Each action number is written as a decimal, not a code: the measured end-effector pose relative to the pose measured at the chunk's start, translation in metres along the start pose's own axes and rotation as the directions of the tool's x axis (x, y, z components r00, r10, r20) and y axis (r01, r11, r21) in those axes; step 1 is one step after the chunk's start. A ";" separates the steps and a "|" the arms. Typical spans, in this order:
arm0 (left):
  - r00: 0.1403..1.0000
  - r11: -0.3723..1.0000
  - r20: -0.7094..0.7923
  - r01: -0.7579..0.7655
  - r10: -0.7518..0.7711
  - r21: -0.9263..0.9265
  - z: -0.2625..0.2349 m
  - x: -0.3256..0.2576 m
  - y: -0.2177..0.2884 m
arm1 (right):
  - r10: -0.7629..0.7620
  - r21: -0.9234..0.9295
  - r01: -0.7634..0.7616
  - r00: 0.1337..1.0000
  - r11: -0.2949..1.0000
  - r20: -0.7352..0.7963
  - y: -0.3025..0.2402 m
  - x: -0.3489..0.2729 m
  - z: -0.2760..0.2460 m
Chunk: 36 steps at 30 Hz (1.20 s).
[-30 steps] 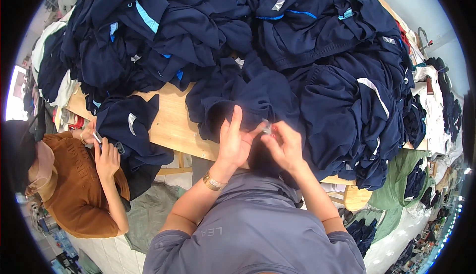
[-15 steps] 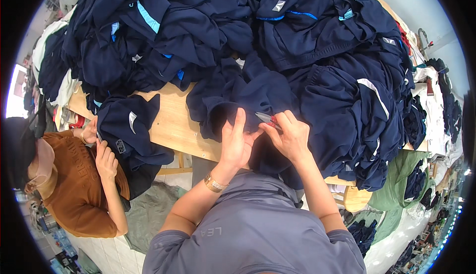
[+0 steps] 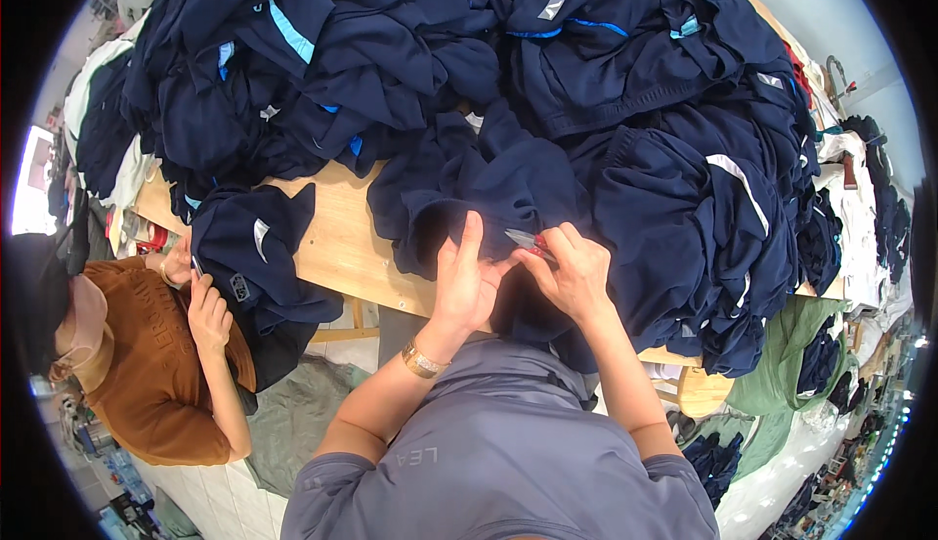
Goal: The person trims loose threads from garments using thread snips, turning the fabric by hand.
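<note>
A dark navy garment (image 3: 493, 180) lies bunched at the near edge of the table, its rounded opening toward me. My left hand (image 3: 463, 288) is closed on that garment's edge, thumb pointing up and the fingers partly hidden by cloth. Just to the right, my right hand (image 3: 576, 274) grips small thread snips (image 3: 523, 239) with red handles. Their metal blades point left and lie over the navy cloth near my left fingertips. Whether the blades touch a thread is too small to make out.
Large heaps of navy clothing (image 3: 391, 42) with blue and white trim cover the wooden table (image 3: 342, 237). More navy garments (image 3: 694, 217) are piled close by my right hand. At left, a co-worker in a brown shirt (image 3: 156, 374) handles another navy garment (image 3: 259, 247). A wooden stool (image 3: 705, 393) stands below the table.
The snips have turned slightly in my right hand, and more of the red handle shows. My left hand and the garment have stayed almost in place.
</note>
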State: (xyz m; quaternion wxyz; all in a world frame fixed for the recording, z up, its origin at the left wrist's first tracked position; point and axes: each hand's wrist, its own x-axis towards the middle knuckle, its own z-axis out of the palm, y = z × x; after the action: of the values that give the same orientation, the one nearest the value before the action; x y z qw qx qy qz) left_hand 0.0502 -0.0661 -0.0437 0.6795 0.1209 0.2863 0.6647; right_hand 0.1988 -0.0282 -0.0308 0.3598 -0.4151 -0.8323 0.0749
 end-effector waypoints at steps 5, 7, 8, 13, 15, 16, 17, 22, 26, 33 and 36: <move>0.999 0.998 0.028 -0.047 0.046 0.032 0.002 -0.002 -0.002 | 0.019 0.016 -0.020 0.999 1.000 0.035 -0.003 0.003 -0.001; 0.999 0.998 0.011 -0.045 0.045 0.040 0.002 -0.002 -0.002 | 0.038 0.072 -0.039 0.999 0.997 0.021 -0.001 0.002 0.001; 0.999 0.998 -0.006 -0.044 0.044 0.047 0.003 -0.002 -0.002 | 0.056 0.128 -0.057 0.998 0.990 0.008 0.000 0.001 0.002; 0.996 0.995 -0.079 0.028 -0.036 -0.094 0.016 -0.001 0.005 | 0.553 0.691 -0.460 0.827 0.558 0.104 0.005 -0.006 0.014; 0.997 0.995 -0.066 0.042 -0.048 -0.095 0.012 0.000 0.004 | 0.553 0.716 -0.505 0.809 0.483 0.197 -0.006 0.002 0.009; 0.997 0.996 -0.054 0.041 -0.045 -0.073 0.009 0.000 0.004 | 0.523 0.693 -0.492 0.831 0.527 0.193 -0.019 0.012 0.001; 0.998 0.998 -0.043 0.040 -0.043 -0.051 0.008 0.000 0.003 | 0.527 0.668 -0.505 0.828 0.547 0.195 -0.024 0.016 0.004; 0.991 0.996 -0.114 0.066 -0.072 -0.060 0.019 -0.002 0.006 | 0.631 0.824 -0.454 0.760 0.340 0.159 -0.002 0.022 0.019; 0.987 0.988 -0.131 0.080 -0.097 -0.132 0.005 0.002 0.005 | 0.624 0.816 -0.457 0.765 0.354 0.157 0.002 0.019 0.014; 0.986 0.987 -0.120 0.098 -0.114 -0.130 0.011 0.003 0.010 | 0.230 0.263 -0.226 0.973 0.938 0.016 0.002 0.001 0.005; 0.980 0.990 -0.163 0.095 -0.111 -0.108 0.010 0.003 0.009 | 0.117 0.140 -0.117 0.993 0.983 0.006 0.001 0.002 0.002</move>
State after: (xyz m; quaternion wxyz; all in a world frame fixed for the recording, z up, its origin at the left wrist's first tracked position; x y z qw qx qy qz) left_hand 0.0478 -0.0602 -0.0315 0.6915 0.0153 0.3152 0.6498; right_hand 0.1971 -0.0257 -0.0312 0.3840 -0.4370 -0.7987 0.1536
